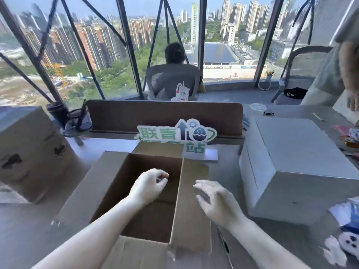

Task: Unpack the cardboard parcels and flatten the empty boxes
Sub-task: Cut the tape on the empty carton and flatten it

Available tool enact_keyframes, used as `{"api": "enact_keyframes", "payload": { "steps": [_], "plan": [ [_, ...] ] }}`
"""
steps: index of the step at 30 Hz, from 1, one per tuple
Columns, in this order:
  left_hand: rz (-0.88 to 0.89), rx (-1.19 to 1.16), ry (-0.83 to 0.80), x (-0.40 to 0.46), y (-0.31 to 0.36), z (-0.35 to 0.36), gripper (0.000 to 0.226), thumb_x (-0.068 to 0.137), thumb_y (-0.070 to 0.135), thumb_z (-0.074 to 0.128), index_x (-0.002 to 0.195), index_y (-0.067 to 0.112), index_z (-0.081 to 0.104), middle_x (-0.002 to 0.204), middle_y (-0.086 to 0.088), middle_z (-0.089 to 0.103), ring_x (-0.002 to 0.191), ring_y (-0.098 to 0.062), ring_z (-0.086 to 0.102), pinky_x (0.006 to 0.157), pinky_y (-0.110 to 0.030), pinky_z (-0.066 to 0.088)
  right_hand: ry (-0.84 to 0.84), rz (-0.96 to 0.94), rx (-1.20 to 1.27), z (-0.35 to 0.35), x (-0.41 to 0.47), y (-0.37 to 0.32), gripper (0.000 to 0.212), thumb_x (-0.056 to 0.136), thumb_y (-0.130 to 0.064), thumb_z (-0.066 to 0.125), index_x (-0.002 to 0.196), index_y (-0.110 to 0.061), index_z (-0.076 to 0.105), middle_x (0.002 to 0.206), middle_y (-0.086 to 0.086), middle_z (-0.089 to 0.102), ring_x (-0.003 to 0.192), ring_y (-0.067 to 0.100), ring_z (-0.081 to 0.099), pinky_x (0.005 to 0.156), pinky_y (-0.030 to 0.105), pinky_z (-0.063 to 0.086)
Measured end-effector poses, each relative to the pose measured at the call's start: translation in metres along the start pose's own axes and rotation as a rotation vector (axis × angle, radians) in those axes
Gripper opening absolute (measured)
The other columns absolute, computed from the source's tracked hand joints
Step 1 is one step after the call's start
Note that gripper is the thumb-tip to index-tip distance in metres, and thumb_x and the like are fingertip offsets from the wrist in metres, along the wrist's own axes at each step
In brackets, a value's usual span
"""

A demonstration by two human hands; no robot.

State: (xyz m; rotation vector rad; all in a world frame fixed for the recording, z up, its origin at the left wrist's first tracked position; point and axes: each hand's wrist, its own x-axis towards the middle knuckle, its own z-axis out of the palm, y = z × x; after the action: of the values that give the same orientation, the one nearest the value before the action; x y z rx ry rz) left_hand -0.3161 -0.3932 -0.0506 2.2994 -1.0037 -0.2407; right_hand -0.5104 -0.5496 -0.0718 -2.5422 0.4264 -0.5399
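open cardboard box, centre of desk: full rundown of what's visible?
The open cardboard box is plain brown corrugated board, sitting upright on the grey desk with its top open and all four flaps folded outward. Its inside looks dark and empty as far as can be seen. The left hand, fingers curled, reaches into the opening; the right hand hovers with fingers spread over the right flap. A green-and-white sign stands behind it.

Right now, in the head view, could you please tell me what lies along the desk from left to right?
Closed cardboard box → open cardboard box → left hand → right hand → white box → blue-and-white packaging.
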Motion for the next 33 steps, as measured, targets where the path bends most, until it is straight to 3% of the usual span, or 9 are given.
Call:
{"api": "enact_keyframes", "payload": {
  "steps": [5,8,13,18,21,25,28,30,33],
  "plan": [
    [0.156,0.094,-0.125,-0.046,-0.11,-0.053,0.019,0.089,0.021,0.064,0.104,0.026,0.074,0.097,0.016,0.066,0.092,-0.001,0.06,0.09,-0.021,0.047,-0.052,0.006,0.025,0.078,-0.025,-0.053,0.036,0.088,-0.012,0.059,0.119,-0.026,0.069,0.126,-0.018,0.063,0.123,-0.001,0.051,0.089,0.021,0.05],
    [0.23,0.106,-0.168,-0.072,-0.166,-0.072,0.026,0.086,0.012,0.059,0.098,0.026,0.077,0.101,0.014,0.07,0.101,-0.006,0.061,0.096,-0.022,0.044,-0.074,-0.002,-0.038,0.101,-0.05,-0.068,0.042,0.084,-0.003,0.061,0.12,-0.023,0.07,0.128,-0.013,0.063,0.129,0.003,0.048,0.102,0.022,0.044],
    [0.355,0.11,-0.241,-0.091,-0.22,-0.088,0.028,0.083,0.015,0.058,0.097,0.03,0.077,0.111,0.019,0.069,0.126,-0.001,0.05,0.114,-0.034,0.031,-0.125,0.048,-0.109,0.103,-0.08,-0.075,0.039,0.084,-0.009,0.065,0.119,-0.027,0.071,0.141,-0.019,0.052,0.141,-0.001,0.032,0.113,0.01,0.021],
    [0.467,0.133,-0.346,-0.105,-0.234,-0.097,0.03,0.084,0.022,0.061,0.111,0.033,0.072,0.137,0.019,0.052,0.144,0.003,0.019,0.121,-0.028,0.015,-0.22,0.061,-0.188,0.095,-0.086,-0.07,0.049,0.08,-0.021,0.072,0.125,-0.039,0.066,0.15,-0.034,0.032,0.145,-0.007,0.02,0.112,0.023,0.03],
    [0.512,0.169,-0.335,-0.112,-0.236,-0.095,0.029,0.084,0.035,0.071,0.113,0.033,0.071,0.139,0.02,0.05,0.146,0.0,0.018,0.12,-0.025,0.014,-0.235,0.083,-0.172,0.092,-0.086,-0.068,0.053,0.077,-0.023,0.074,0.125,-0.043,0.064,0.148,-0.041,0.028,0.144,-0.009,0.018,0.111,0.024,0.03],
    [0.455,0.107,-0.261,-0.115,-0.235,-0.091,0.024,0.082,0.044,0.066,0.102,0.035,0.075,0.129,0.024,0.059,0.14,0.005,0.028,0.116,-0.026,0.029,-0.18,0.076,-0.126,0.096,-0.089,-0.066,0.036,0.085,-0.045,0.064,0.12,-0.04,0.068,0.146,-0.036,0.036,0.143,-0.009,0.02,0.112,0.025,0.03],
    [0.344,0.013,-0.186,-0.118,-0.224,-0.09,0.035,0.08,0.059,0.059,0.101,0.036,0.076,0.119,0.028,0.06,0.13,0.0,0.046,0.106,-0.023,0.038,-0.097,0.176,0.007,0.096,-0.087,-0.073,0.054,0.086,-0.074,0.044,0.115,-0.037,0.071,0.136,-0.035,0.049,0.138,-0.011,0.03,0.11,0.022,0.034],
    [0.247,-0.009,-0.084,-0.118,-0.211,-0.089,0.041,0.079,0.054,0.068,0.113,0.032,0.07,0.119,0.028,0.054,0.117,-0.002,0.052,0.096,-0.022,0.042,0.015,0.292,0.063,0.1,-0.08,-0.084,0.052,0.088,-0.065,0.055,0.124,-0.029,0.066,0.131,-0.025,0.058,0.129,-0.004,0.044,0.105,0.025,0.04],
    [0.068,-0.022,-0.029,-0.116,-0.2,-0.083,0.069,0.076,0.035,0.081,0.138,0.028,0.05,0.128,0.024,0.043,0.119,0.003,0.039,0.097,-0.015,0.032,0.122,0.391,0.008,0.113,-0.072,-0.094,0.065,0.086,-0.034,0.074,0.145,-0.023,0.048,0.132,-0.013,0.058,0.126,0.006,0.047,0.101,0.028,0.041]
  ]
}}
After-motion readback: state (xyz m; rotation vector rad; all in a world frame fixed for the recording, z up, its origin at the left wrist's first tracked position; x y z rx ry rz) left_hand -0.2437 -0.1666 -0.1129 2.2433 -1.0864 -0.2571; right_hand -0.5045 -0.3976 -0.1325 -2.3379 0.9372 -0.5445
